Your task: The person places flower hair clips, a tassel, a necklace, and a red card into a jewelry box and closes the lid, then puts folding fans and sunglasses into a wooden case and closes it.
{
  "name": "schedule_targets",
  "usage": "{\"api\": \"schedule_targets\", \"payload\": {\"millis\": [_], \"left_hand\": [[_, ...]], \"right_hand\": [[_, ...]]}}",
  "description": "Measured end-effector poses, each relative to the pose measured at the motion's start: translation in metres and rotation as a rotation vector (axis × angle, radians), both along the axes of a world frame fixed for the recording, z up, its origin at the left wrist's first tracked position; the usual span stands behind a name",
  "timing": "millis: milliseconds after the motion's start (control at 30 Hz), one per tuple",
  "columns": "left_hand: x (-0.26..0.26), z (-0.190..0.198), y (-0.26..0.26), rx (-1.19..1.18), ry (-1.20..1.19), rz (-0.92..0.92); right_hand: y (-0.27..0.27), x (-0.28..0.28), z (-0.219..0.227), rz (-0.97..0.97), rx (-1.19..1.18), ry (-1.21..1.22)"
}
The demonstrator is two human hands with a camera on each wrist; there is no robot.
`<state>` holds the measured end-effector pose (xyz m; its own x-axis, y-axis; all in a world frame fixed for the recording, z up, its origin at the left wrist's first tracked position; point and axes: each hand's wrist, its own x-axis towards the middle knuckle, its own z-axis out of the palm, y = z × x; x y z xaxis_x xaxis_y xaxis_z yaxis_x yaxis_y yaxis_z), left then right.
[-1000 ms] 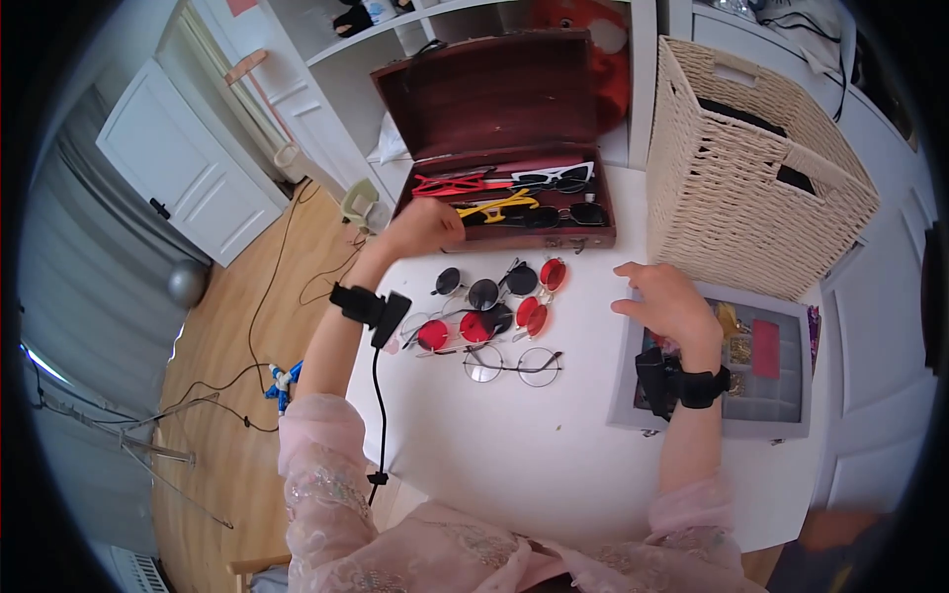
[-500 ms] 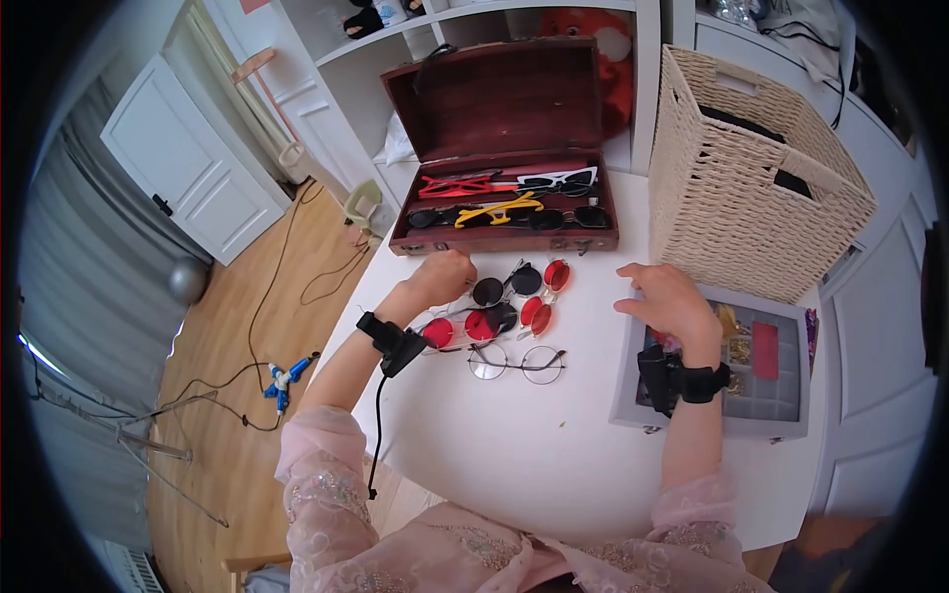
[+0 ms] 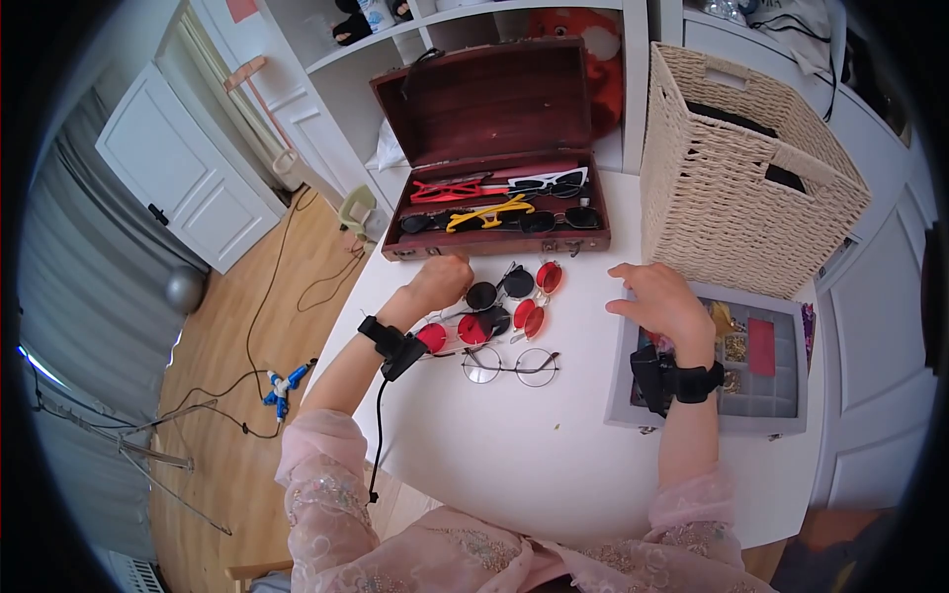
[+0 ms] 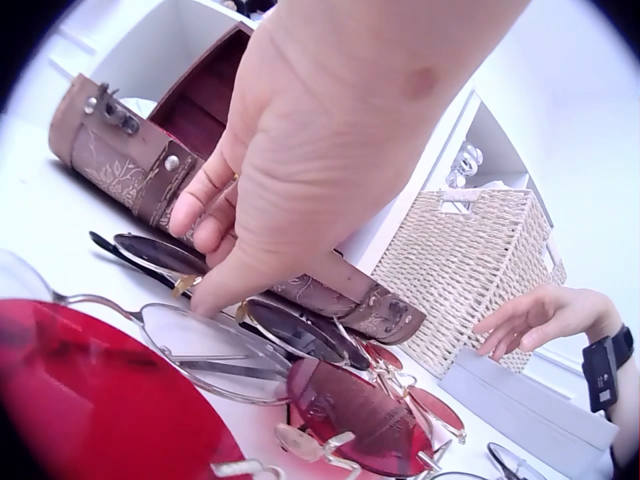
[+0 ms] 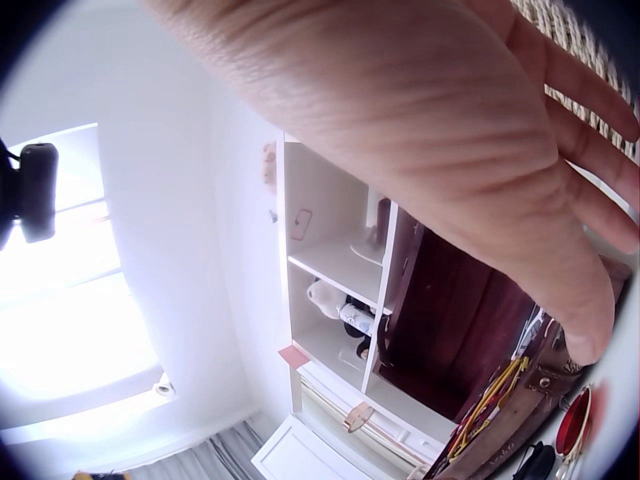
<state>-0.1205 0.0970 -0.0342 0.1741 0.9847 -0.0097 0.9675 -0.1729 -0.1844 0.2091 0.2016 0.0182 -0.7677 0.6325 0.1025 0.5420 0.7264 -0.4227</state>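
Observation:
My left hand (image 3: pixel 440 284) pinches the gold bridge of dark round sunglasses (image 4: pixel 300 330) between thumb and fingers, low over the white table, just in front of the brown case (image 3: pixel 489 245). Around it lie red-lensed round glasses (image 3: pixel 473 328), another dark-lensed pair (image 3: pixel 517 283), red oval glasses (image 3: pixel 530 318) and clear round glasses (image 3: pixel 536 368). The lidded case stands open, holding several pairs, among them yellow-framed glasses (image 3: pixel 491 212) and white-framed ones (image 3: pixel 546 183). My right hand (image 3: pixel 664 301) holds nothing; its fingers are relaxed over the grey compartment box (image 3: pixel 621 381).
A tall woven basket (image 3: pixel 732 188) stands behind the grey box at the right. White shelves (image 3: pixel 346 104) rise behind the case. A cable hangs from the left wrist camera (image 3: pixel 393 348) beside the table's left edge.
My left hand has moved from the case's front left corner down toward me to the dark round sunglasses and taken hold of their bridge. The right hand has stayed in place.

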Motion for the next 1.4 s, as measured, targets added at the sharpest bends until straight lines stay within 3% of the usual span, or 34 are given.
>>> {"api": "schedule_targets", "payload": {"millis": [200, 333, 433, 567, 700, 867, 967, 1133, 1200, 1400], "left_hand": [[0.003, 0.013, -0.006, 0.012, -0.089, -0.080], [0.008, 0.033, -0.008, 0.027, -0.132, -0.037], [0.007, 0.050, -0.004, 0.202, -0.212, -0.055], [-0.002, 0.072, 0.018, 0.286, -0.220, 0.051], [-0.007, 0.077, 0.068, 0.343, -0.124, -0.010], [-0.005, 0.076, 0.132, 0.362, -0.100, 0.052], [-0.005, 0.071, 0.168, 0.251, -0.027, 0.302], [-0.006, 0.051, 0.203, 0.269, -0.038, 0.285], [0.000, 0.046, 0.210, 0.247, 0.000, 0.388], [-0.006, 0.035, 0.219, 0.205, -0.031, 0.330]], "right_hand": [[0.000, 0.000, 0.000, -0.008, 0.006, -0.012], [0.000, 0.000, 0.000, -0.010, 0.003, -0.008], [0.000, 0.000, -0.001, -0.013, -0.001, -0.008], [-0.001, 0.000, 0.001, -0.010, 0.012, -0.017], [0.001, 0.002, -0.003, -0.003, 0.024, -0.011], [0.003, 0.003, -0.006, 0.024, 0.033, 0.019], [-0.001, 0.002, 0.000, 0.002, 0.024, 0.001], [-0.001, 0.002, -0.001, -0.017, 0.002, 0.024], [-0.003, 0.002, 0.004, -0.025, -0.014, 0.014], [-0.005, 0.001, 0.004, -0.031, -0.012, 0.015]]}}
